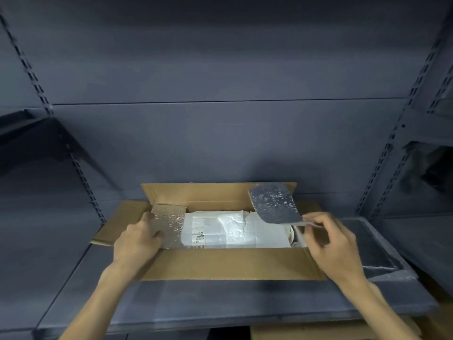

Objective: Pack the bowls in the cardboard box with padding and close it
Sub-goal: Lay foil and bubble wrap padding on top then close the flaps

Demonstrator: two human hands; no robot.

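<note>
on the dark grey metal shelf point(220, 298) an open brown cardboard box point(228, 262) sat with all its flaps spread, the far flap standing upright. inside it lay crumpled white paper padding point(232, 229) with a printed barcode label near its left end, and at the right end the pale rim of a bowl point(294, 235) showed just beside the box wall; the bowls below the paper were hidden. the left hand point(139, 236) rested on a silver bubble-foil sheet point(169, 224) at the left end of the box, its fingers bent over the sheet's edge. the right hand point(335, 244) pinched the near corner of a second silver bubble-foil sheet point(274, 203), fingers clamped on it, holding it tilted above the right end of the box.
</note>
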